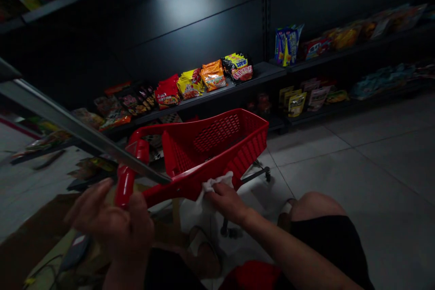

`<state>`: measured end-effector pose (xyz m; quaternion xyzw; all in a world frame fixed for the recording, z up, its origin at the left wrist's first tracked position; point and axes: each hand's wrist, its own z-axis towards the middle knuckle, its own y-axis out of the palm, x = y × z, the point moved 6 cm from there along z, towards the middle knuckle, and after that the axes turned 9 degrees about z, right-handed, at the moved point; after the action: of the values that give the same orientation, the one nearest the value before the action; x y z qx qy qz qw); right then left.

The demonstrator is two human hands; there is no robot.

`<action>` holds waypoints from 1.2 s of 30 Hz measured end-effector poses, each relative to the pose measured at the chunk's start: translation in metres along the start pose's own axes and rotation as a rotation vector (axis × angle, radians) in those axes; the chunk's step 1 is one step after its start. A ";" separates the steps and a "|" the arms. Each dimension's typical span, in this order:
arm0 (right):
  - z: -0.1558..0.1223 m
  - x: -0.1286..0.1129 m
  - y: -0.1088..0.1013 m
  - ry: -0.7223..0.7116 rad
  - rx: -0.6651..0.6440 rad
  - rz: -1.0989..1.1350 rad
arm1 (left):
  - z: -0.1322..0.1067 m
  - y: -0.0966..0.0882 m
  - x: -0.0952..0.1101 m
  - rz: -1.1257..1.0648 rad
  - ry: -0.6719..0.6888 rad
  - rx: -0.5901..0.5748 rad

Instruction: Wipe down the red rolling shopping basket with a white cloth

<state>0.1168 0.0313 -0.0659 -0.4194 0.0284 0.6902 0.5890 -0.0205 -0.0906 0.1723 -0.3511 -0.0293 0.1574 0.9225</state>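
Observation:
A red plastic shopping cart (217, 165) with a slotted basket stands in front of me. My right hand (227, 200) grips a white cloth (217, 182) and presses it to the outer side of the basket, on the side facing me. At the lower left, my left hand (113, 224) is raised beside the cart's red handle (126, 181), slightly blurred. Its fingers are spread with nothing in them; whether it touches the handle I cannot tell.
A grey metal bar (84, 133) slants across the left to the cart. Behind it, a dark shelf (268, 72) carries instant noodle packs (213, 75) and snack bags (288, 45). Cardboard (30, 231) lies at the lower left. My bent knee (317, 208) is at right, over pale floor tiles.

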 end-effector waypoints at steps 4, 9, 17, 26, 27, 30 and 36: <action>0.016 0.018 -0.044 0.073 0.126 -0.049 | -0.006 -0.008 0.073 -0.155 0.404 0.250; 0.025 0.093 -0.144 0.307 0.610 -0.050 | 0.022 0.066 0.117 0.029 0.524 -0.467; 0.000 0.078 -0.062 0.428 0.487 0.099 | 0.036 0.129 0.112 0.424 0.512 -0.961; -0.002 0.091 -0.068 0.386 0.483 0.176 | 0.026 0.131 0.110 0.486 0.568 -0.902; -0.003 0.108 -0.089 0.435 0.628 0.169 | 0.025 0.130 0.110 0.487 0.561 -0.904; -0.009 0.137 -0.127 0.523 0.972 0.122 | 0.024 0.130 0.110 0.478 0.542 -0.923; 0.002 0.046 -0.064 0.128 0.616 -0.398 | 0.024 0.129 0.113 0.497 0.545 -0.922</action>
<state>0.1715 0.0882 -0.0629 -0.2621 0.1898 0.4937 0.8072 0.0483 0.0507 0.0998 -0.7399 0.2267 0.2440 0.5845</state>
